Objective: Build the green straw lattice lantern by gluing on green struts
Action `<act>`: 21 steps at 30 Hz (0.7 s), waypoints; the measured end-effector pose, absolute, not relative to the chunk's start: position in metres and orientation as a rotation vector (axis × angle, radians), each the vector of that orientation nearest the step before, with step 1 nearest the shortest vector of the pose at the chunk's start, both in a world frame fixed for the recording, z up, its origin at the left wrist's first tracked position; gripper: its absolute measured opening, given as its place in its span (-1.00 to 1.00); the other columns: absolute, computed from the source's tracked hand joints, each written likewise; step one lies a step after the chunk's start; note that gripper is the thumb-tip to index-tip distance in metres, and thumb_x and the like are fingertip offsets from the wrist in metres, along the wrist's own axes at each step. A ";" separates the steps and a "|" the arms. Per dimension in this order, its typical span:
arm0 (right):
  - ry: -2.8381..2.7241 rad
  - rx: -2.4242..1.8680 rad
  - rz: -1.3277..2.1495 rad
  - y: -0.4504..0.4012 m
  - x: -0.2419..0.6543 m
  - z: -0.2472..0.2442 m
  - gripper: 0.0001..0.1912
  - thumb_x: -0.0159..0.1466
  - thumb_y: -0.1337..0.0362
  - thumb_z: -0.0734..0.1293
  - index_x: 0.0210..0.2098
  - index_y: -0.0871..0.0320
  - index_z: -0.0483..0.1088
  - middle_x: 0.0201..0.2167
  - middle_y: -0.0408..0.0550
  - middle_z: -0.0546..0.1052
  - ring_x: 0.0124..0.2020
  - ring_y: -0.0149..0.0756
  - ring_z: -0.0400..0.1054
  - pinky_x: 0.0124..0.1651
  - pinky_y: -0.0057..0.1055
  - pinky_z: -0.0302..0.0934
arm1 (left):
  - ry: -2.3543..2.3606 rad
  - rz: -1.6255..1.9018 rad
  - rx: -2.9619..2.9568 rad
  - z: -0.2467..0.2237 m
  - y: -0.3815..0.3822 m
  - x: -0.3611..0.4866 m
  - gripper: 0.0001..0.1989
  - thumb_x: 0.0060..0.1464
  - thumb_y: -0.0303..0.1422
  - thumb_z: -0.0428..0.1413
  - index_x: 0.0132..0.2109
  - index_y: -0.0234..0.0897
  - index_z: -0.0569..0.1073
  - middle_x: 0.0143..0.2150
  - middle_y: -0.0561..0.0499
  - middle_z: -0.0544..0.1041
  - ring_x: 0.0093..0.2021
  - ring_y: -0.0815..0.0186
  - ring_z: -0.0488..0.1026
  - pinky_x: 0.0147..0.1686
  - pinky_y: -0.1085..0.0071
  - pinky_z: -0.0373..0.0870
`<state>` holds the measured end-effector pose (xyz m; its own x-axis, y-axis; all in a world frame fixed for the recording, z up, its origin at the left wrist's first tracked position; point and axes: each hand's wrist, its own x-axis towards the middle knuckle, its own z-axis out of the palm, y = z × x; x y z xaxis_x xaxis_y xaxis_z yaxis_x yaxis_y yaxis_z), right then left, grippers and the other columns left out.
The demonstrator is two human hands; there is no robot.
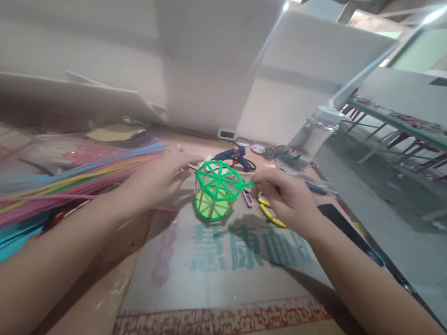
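Observation:
A small lantern-like frame [218, 184] stands upright in the middle, its top and bottom rings wrapped in green fuzzy pipe cleaner. Spokes cross its top, thin brown sticks form its sides, and a yellow-green panel fills the base. At the left corner of the frame, my left hand [177, 171] is closed, its fingertips partly hidden. My right hand [283, 196] pinches a loose green pipe cleaner [247, 184] that runs out from the frame's right side. Just behind the frame lies a dark blue glue gun [231, 154]. Yellow-handled pliers [272, 216] lie below my right hand.
Bundled coloured pipe cleaners [83, 171] lie at the left. A printed cardboard sheet [175, 287] covers the table's front. A clear lidded jar [317, 130], a small digital display [226, 134] and a black flat object [349, 233] are around. White boards rise behind.

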<state>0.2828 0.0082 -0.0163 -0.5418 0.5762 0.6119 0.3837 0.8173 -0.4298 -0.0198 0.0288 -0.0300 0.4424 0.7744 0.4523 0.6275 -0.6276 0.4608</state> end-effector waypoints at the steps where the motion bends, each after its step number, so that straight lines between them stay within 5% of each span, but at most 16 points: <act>1: -2.204 -0.676 0.251 0.010 0.282 -0.017 -0.81 0.43 0.41 0.27 -0.07 0.08 0.50 -0.31 -0.10 0.64 -0.32 -0.31 0.55 -0.24 -0.37 0.37 | 1.226 0.988 2.536 -0.026 0.025 -0.020 -0.66 0.31 -0.32 0.02 0.13 -0.25 0.54 0.13 -0.15 0.60 0.13 0.06 0.52 0.12 0.08 0.45; 4: -2.216 -0.641 0.096 0.011 0.281 -0.017 -0.82 0.40 0.42 0.32 -0.13 0.09 0.56 -0.23 -0.05 0.68 -0.20 -0.27 0.55 -0.13 -0.33 0.39 | 1.128 1.069 2.727 -0.017 0.012 -0.017 -0.73 0.36 -0.31 0.03 0.04 -0.26 0.58 0.08 -0.17 0.58 0.11 0.07 0.51 0.10 0.08 0.46; 13: -2.252 -0.722 0.138 -0.003 0.273 -0.026 -0.85 0.40 0.45 0.33 -0.17 0.18 0.55 -0.32 -0.05 0.68 -0.36 -0.35 0.50 -0.28 -0.44 0.33 | 0.991 0.824 2.898 -0.017 -0.007 0.001 -0.83 0.33 -0.42 0.09 -0.03 -0.22 0.57 0.13 -0.20 0.50 0.13 -0.05 0.43 0.06 -0.05 0.42; 21: -2.315 -0.568 0.157 -0.001 0.273 -0.031 -0.83 0.39 0.47 0.32 -0.13 0.17 0.55 -0.34 -0.09 0.66 -0.41 -0.41 0.45 -0.33 -0.48 0.27 | 0.974 0.775 2.735 -0.029 0.002 -0.003 -0.80 0.29 -0.51 0.08 -0.09 -0.19 0.56 0.09 -0.06 0.52 0.05 0.14 0.50 0.02 0.16 0.48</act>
